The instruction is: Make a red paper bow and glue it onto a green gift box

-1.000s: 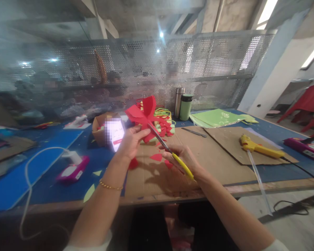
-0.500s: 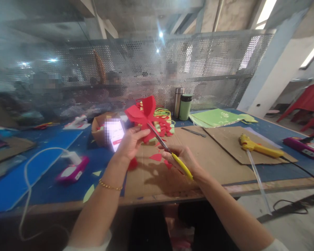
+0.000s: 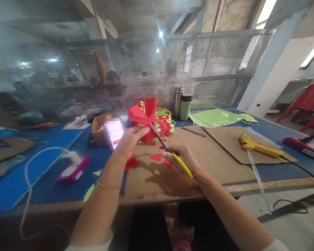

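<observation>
A red paper piece (image 3: pixel 143 113) with petal-like lobes is pinched in my left hand (image 3: pixel 131 139), above the cardboard sheet (image 3: pixel 151 181). My right hand (image 3: pixel 181 157) is wrapped round yellow-handled scissors (image 3: pixel 181 165). The blades point up and to the left, with their tips at the middle of the red paper. Whether the tips are parted cannot be made out. Small red scraps (image 3: pixel 156 157) lie on the cardboard below the hands.
A lit phone (image 3: pixel 115 130) leans on a cardboard box (image 3: pixel 98 130). Behind stand two bottles (image 3: pixel 185 108). To the right are green sheets (image 3: pixel 217 118) and a yellow glue gun (image 3: pixel 261 148); a purple power strip (image 3: pixel 73 170) lies left.
The red paper has turned and shifted slightly, its left lobes now lying differently. My left hand has moved a little left. My right hand and the scissors have hardly moved.
</observation>
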`<move>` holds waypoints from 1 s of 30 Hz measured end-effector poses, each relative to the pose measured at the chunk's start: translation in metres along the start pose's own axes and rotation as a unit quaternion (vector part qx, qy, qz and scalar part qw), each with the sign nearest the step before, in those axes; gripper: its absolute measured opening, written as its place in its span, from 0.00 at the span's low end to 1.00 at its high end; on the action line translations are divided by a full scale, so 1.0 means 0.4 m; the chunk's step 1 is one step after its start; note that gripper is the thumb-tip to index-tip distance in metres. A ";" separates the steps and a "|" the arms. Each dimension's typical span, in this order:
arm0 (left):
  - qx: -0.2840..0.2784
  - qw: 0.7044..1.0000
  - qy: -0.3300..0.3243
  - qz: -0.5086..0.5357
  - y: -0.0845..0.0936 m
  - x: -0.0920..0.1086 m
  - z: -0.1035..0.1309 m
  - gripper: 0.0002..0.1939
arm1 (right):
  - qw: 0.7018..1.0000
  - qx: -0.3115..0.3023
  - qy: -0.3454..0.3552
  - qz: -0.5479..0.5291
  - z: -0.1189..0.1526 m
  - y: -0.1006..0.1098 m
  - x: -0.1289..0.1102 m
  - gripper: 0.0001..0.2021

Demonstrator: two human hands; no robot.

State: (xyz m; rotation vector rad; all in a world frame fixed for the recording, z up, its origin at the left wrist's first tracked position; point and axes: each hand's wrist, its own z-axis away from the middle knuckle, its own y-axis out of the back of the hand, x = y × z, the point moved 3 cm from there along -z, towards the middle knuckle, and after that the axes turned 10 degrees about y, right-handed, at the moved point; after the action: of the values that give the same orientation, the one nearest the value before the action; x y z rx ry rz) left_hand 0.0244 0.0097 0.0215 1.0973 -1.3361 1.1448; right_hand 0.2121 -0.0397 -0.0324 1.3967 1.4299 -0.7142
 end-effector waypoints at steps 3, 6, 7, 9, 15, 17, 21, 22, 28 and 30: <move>0.073 0.991 -0.077 -0.085 0.026 0.015 -0.003 0.20 | 1.000 -0.011 -0.001 0.001 0.003 0.000 0.004 0.37; 0.113 0.983 -0.128 -0.067 0.041 0.024 -0.007 0.18 | 0.999 -0.013 0.011 0.032 0.005 0.001 0.007 0.34; 0.119 0.983 -0.131 -0.058 0.043 0.024 -0.008 0.18 | 0.999 -0.013 0.015 0.039 0.005 0.001 0.009 0.33; 0.128 0.983 -0.123 -0.043 0.042 0.023 -0.009 0.17 | 0.999 -0.015 0.020 0.042 0.006 0.002 0.010 0.32; 0.084 0.993 -0.082 0.029 0.028 -0.003 -0.026 0.19 | 0.999 -0.035 0.003 0.040 0.013 0.007 0.009 0.32; 0.066 0.994 -0.073 0.049 0.025 -0.014 -0.033 0.20 | 0.998 -0.030 0.003 0.047 0.016 0.013 0.011 0.32; 0.051 0.996 -0.064 0.045 0.018 -0.026 -0.036 0.19 | 0.998 -0.037 -0.004 0.053 0.027 0.026 0.024 0.29; 0.053 0.996 -0.063 0.040 0.015 -0.026 -0.035 0.20 | 0.998 -0.040 -0.007 0.053 0.030 0.030 0.028 0.29; 0.042 0.998 -0.042 0.032 -0.004 -0.030 -0.028 0.16 | 0.997 -0.032 -0.012 0.075 0.046 0.053 0.027 0.29; 0.034 0.998 -0.040 0.022 -0.007 -0.033 -0.028 0.16 | 0.996 -0.033 -0.007 0.084 0.049 0.057 0.024 0.29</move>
State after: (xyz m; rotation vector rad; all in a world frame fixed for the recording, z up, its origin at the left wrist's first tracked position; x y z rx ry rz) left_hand 0.0296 0.0206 0.0087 1.1782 -1.3980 1.1974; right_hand 0.2400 -0.0498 -0.0429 1.4393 1.2961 -0.5633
